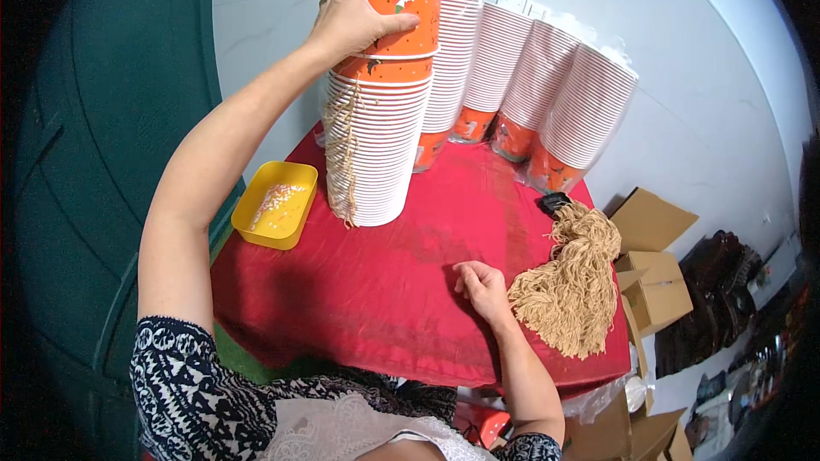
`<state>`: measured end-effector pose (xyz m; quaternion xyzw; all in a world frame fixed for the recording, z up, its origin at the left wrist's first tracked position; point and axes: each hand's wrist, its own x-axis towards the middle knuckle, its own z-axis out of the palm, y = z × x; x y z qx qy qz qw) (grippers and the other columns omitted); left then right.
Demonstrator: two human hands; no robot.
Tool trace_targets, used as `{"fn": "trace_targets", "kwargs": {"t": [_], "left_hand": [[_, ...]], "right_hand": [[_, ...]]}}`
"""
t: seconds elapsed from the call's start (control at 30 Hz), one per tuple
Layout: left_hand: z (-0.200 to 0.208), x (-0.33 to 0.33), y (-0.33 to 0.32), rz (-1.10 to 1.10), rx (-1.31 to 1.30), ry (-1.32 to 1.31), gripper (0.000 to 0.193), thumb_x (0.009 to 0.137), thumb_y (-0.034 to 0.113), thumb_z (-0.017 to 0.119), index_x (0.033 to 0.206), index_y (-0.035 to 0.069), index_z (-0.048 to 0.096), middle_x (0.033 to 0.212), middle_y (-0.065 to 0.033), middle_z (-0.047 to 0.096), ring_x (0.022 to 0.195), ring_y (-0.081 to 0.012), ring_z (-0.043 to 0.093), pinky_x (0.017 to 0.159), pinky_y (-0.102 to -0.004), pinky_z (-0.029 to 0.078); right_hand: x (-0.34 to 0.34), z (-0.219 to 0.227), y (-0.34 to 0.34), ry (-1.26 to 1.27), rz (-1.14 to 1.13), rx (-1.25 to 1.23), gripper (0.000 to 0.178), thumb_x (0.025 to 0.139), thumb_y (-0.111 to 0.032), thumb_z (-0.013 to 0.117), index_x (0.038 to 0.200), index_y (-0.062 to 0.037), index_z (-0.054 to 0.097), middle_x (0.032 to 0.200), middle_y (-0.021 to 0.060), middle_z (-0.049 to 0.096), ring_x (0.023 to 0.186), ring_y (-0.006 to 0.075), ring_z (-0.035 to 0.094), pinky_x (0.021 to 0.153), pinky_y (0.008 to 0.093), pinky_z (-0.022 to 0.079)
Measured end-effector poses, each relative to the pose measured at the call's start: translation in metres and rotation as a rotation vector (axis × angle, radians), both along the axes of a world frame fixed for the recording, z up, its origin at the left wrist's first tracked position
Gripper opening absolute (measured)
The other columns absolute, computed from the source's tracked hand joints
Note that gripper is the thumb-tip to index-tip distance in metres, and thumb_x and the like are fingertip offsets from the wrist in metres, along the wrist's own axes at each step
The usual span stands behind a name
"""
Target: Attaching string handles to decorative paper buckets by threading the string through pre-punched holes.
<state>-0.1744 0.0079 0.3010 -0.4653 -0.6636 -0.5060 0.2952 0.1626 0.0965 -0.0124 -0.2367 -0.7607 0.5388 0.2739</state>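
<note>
My left hand (350,17) is raised high, its thumb and fingers spread around the top orange paper bucket (406,21) of a tall nested stack. This bucket has a green base band facing up and sits upside down. Below it, many white rims (384,154) show, and tan cords (343,154) hang down the stack's left side. My right hand (483,290) rests on the red tablecloth with curled fingers and nothing visible in them. Beside it lies a thick bundle of tan cords (572,290), tied with something black (553,202) at its far end.
Left of the stack, a yellow tray (246,227) holds small pale pieces. Several plastic-wrapped bucket stacks (589,107) stand along the white wall at the back. Open cardboard boxes (658,290) stand beyond the table's right edge. A dark green surface (111,119) lies to the left.
</note>
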Motion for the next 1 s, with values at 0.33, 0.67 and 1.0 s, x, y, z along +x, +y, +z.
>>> {"fn": "trace_targets", "kwargs": {"t": [0.33, 0.67, 1.0], "left_hand": [[-0.004, 0.002, -0.003, 0.128, -0.065, 0.005, 0.148, 0.055, 0.059, 0.089, 0.149, -0.012, -0.001, 0.135, -0.0403, 0.034, 0.125, -0.0503, 0.046, 0.103, -0.0492, 0.045], [-0.011, -0.002, 0.0, 0.091, -0.082, 0.031, 0.147, 0.056, 0.056, 0.089, 0.148, -0.013, -0.002, 0.134, -0.0427, 0.033, 0.125, -0.0545, 0.045, 0.101, -0.0526, 0.047], [-0.007, -0.007, -0.002, 0.05, -0.091, 0.023, 0.144, 0.056, 0.059, 0.088, 0.148, -0.012, 0.003, 0.139, -0.0426, 0.03, 0.134, -0.0502, 0.034, 0.111, -0.0507, 0.037]], "right_hand": [[-0.003, 0.001, -0.003, -0.054, -0.031, 0.128, 0.025, 0.098, -0.017, 0.054, 0.1, 0.0021, 0.07, 0.069, 0.0047, 0.067, 0.066, 0.0108, 0.061, 0.063, 0.0289, 0.05], [-0.001, 0.002, -0.002, -0.049, -0.035, 0.125, 0.025, 0.098, -0.016, 0.055, 0.1, 0.0024, 0.07, 0.069, 0.0053, 0.067, 0.065, 0.0112, 0.061, 0.062, 0.0292, 0.05], [-0.001, 0.005, -0.005, -0.067, -0.034, 0.138, 0.024, 0.098, -0.015, 0.055, 0.101, 0.0031, 0.07, 0.07, 0.0055, 0.067, 0.066, 0.0112, 0.061, 0.063, 0.0289, 0.05]]}}
